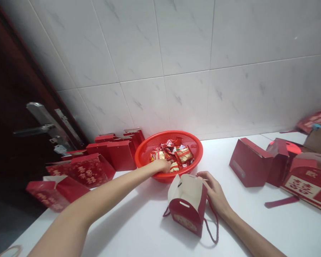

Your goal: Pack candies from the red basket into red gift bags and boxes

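My left hand (163,166) reaches over the near rim of a red plastic basket (147,141). Its fingers dip among red and gold wrapped snack packets (184,155) and are hidden, so their grip does not show. In front of the basket stands a small dark red gift box (186,216), its top open and its white inside bare. A dark red cord handle (216,228) loops down at its side. At the box's right upper edge, my right hand (213,191) steadies it, fingers curled on the rim.
Several red boxes (120,156) and a box with gold characters (87,169) stand at the left, near a dark door with a metal handle (33,130). More red boxes (248,162) stand at the right. A dark red strip (281,202) lies on the white table (128,235).
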Available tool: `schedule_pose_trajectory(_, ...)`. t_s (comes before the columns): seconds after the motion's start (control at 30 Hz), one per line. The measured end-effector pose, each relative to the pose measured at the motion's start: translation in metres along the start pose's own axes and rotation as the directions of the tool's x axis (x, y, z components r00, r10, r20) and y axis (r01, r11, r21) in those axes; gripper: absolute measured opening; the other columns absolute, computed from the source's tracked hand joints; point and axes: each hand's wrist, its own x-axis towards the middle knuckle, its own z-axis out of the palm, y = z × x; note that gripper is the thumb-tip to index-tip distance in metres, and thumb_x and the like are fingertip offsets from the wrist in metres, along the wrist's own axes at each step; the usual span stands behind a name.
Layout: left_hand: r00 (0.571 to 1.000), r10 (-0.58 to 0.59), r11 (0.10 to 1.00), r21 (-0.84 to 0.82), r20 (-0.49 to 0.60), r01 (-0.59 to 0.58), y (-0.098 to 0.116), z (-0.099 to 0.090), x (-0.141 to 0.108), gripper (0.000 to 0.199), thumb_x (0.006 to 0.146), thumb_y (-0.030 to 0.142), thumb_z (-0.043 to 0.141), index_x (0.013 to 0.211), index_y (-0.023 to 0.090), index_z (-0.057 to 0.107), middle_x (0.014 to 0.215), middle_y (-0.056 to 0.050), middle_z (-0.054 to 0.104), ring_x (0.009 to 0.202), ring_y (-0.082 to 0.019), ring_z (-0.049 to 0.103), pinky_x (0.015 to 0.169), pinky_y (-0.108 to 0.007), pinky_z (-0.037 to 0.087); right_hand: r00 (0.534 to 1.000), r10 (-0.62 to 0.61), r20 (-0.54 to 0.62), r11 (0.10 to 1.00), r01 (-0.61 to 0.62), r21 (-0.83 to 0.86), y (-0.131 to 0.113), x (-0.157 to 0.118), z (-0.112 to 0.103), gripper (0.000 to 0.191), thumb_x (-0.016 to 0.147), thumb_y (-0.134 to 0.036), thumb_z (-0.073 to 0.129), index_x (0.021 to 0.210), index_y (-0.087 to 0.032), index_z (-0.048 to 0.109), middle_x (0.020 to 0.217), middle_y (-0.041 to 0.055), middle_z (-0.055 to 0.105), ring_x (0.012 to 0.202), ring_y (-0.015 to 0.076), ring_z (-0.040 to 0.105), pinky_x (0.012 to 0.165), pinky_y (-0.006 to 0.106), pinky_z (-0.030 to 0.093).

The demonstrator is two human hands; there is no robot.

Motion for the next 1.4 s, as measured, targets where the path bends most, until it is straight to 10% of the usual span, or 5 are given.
schedule_pose_trajectory(0.47, 0.999, -0.031, 0.977, -0.210, 0.024, 0.035, 0.021, -0.030, -0.011, 0.012, 0.058, 0.015, 0.066, 0.069, 0.019, 0.069, 0.062, -0.002, 0.065, 0.069, -0.023, 0.066, 0.060, -0.027, 0.052, 1.000, -0.021, 0.014, 1.000, 0.021, 0.004, -0.001, 0.000, 0.000, 0.038, 0.086, -0.059, 0.055, 0.089, -0.022, 0.062, 0.095, 0.0067, 0.072, 0.088, 0.0265, 0.066, 0.078, 0.037, 0.050)
schedule_pose_trajectory(0.73, 0.972, -0.236, 0.637, -0.756, -0.003, 0.152, 0.015, -0.063, -0.009, 0.020, 0.070, 0.023, 0.071, 0.059, 0.018, 0.056, 0.046, 0.006, 0.041, 0.043, -0.009, 0.040, 0.046, -0.023, 0.038, 1.000, 0.002, 0.027, 1.000, -0.002, -0.002, -0.001, 0.000, 0.001, 0.039, 0.086, -0.060, 0.055, 0.089, -0.022, 0.061, 0.096, 0.0066, 0.071, 0.089, 0.0262, 0.065, 0.081, 0.037, 0.048)
schedule_pose_trajectory(0.97, 0.908, -0.334, 0.825, -0.545, -0.254, 0.151, 0.018, -0.065, -0.020, 0.042, 0.071, 0.057, 0.075, 0.080, 0.019, 0.059, 0.065, -0.002, 0.061, 0.063, -0.021, 0.062, 0.052, -0.026, 0.044, 0.999, 0.013, 0.035, 1.000, -0.013, -0.006, -0.001, 0.001, 0.001, 0.039, 0.086, -0.060, 0.054, 0.090, -0.022, 0.061, 0.096, 0.0066, 0.070, 0.089, 0.0262, 0.064, 0.080, 0.036, 0.047)
schedule_pose_trajectory(1.2, 0.989, -0.058, 0.981, -0.175, 0.137, 0.082, 0.030, -0.053, -0.037, 0.041, 0.062, 0.051, 0.080, 0.089, 0.022, 0.072, 0.084, -0.006, 0.074, 0.073, -0.024, 0.066, 0.060, -0.026, 0.044, 0.999, 0.011, 0.039, 1.000, -0.010, -0.010, -0.001, 0.001, 0.001, 0.040, 0.085, -0.061, 0.054, 0.090, -0.021, 0.061, 0.095, 0.0064, 0.070, 0.086, 0.0253, 0.064, 0.078, 0.035, 0.047)
schedule_pose_trajectory(1.4, 0.982, -0.078, 0.994, -0.058, 0.174, 0.089, 0.048, -0.029, -0.024, 0.064, 0.054, 0.029, 0.080, 0.118, 0.031, 0.072, 0.103, -0.005, 0.076, 0.076, -0.026, 0.066, 0.066, -0.030, 0.048, 0.999, 0.009, 0.040, 1.000, -0.009, -0.009, 0.000, 0.000, 0.001, 0.042, 0.085, -0.062, 0.054, 0.091, -0.021, 0.061, 0.097, 0.0074, 0.070, 0.088, 0.0265, 0.064, 0.078, 0.036, 0.047)
